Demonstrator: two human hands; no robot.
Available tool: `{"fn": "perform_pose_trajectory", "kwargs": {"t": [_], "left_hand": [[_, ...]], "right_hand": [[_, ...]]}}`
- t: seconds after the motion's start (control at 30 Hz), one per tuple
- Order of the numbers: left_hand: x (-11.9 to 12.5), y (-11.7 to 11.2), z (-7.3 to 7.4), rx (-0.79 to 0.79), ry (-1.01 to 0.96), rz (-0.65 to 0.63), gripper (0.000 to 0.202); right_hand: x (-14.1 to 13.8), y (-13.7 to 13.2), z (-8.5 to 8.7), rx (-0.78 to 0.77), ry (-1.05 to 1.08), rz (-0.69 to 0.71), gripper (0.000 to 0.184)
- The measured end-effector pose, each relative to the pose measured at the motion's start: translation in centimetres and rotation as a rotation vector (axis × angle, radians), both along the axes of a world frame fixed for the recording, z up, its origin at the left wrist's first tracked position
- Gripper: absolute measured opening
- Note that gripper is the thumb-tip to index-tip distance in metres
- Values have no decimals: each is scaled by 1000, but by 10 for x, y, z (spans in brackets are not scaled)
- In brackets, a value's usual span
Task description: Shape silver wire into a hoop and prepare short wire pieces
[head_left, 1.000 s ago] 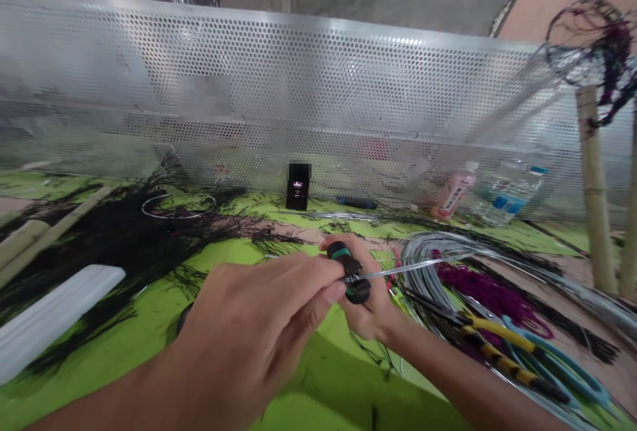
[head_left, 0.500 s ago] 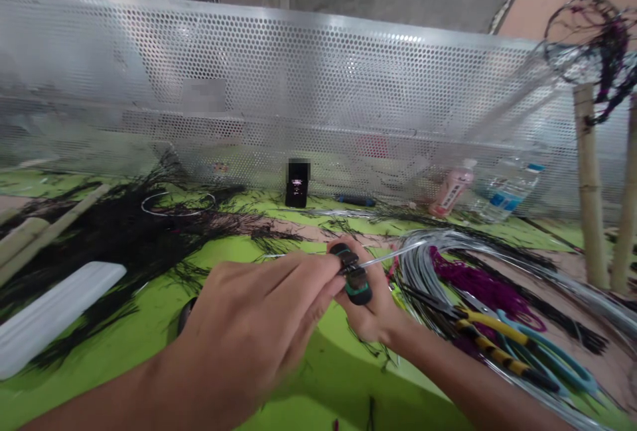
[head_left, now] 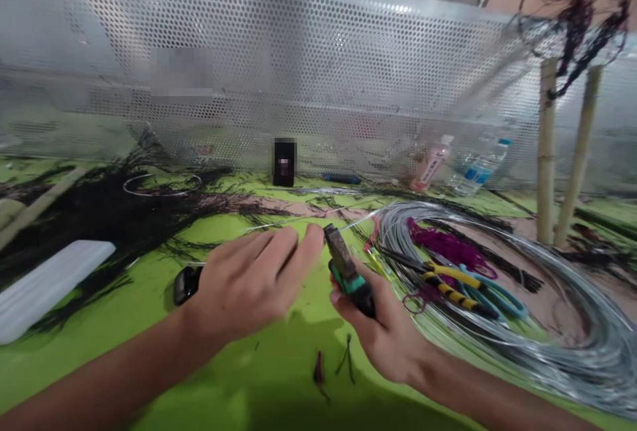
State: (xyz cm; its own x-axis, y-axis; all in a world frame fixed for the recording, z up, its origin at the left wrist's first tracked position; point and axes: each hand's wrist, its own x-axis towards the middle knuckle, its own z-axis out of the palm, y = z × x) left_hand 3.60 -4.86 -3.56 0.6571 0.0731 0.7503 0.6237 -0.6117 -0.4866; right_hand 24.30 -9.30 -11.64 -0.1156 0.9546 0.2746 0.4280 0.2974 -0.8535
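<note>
My right hand [head_left: 383, 328] grips pliers with green-and-black handles [head_left: 348, 275], jaws pointing up and away. The jaws sit on a thin silver wire [head_left: 298, 221] that runs left and right from them. My left hand [head_left: 251, 282] is beside the jaws, thumb and fingers pinched together at the wire. The wire leads right toward a big coil of grey wire [head_left: 497, 272] lying on the green table [head_left: 223, 384].
A perforated metal screen [head_left: 318, 79] closes the back. Black feathery strands [head_left: 99, 212] and a white block [head_left: 44, 288] lie left. Yellow-handled pliers [head_left: 452, 285] and teal scissors [head_left: 492, 295] rest on the coil. Bottles [head_left: 448, 162] and two bamboo posts [head_left: 562, 152] stand at right.
The pliers have turned from lying crosswise to pointing jaws-up, and both hands have come lower and nearer to me. The view has tilted down and shifted right.
</note>
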Motion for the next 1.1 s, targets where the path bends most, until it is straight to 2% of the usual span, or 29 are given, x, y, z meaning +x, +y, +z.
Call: {"fn": "perform_pose_trajectory", "kwargs": {"t": [0.1, 0.27, 0.33, 0.4, 0.53, 0.6, 0.7, 0.83, 0.97, 1.1], "left_hand": [[-1, -1, -6, 41, 60, 35, 19], [1, -9, -26, -8, 119, 16, 20], [1, -12, -35, -47, 128, 6, 19], [1, -14, -42, -85, 119, -13, 19], [-1, -16, -49, -154, 82, -43, 20], [-3, -16, -50, -183, 68, -52, 18], [-4, -16, -52, -218, 54, -61, 17], [-5, -16, -54, -239, 56, -81, 18], [-7, -16, -55, -228, 68, -94, 18], [-8, -16, -54, -205, 87, -98, 18]], "right_hand": [[0, -23, 9, -187, 43, -36, 13], [4, -54, 26, -765, 146, -125, 20], [10, -59, 30, -923, 180, -146, 17], [18, -61, 31, -964, 211, -119, 13], [33, -60, 34, -840, 179, 4, 3], [37, -59, 34, -781, 133, 60, 9], [37, -58, 35, -782, 108, 84, 15], [29, -57, 41, -916, 104, 35, 8], [18, -55, 57, -1099, -21, -95, 20], [10, -52, 65, -1182, -49, -151, 26]]}}
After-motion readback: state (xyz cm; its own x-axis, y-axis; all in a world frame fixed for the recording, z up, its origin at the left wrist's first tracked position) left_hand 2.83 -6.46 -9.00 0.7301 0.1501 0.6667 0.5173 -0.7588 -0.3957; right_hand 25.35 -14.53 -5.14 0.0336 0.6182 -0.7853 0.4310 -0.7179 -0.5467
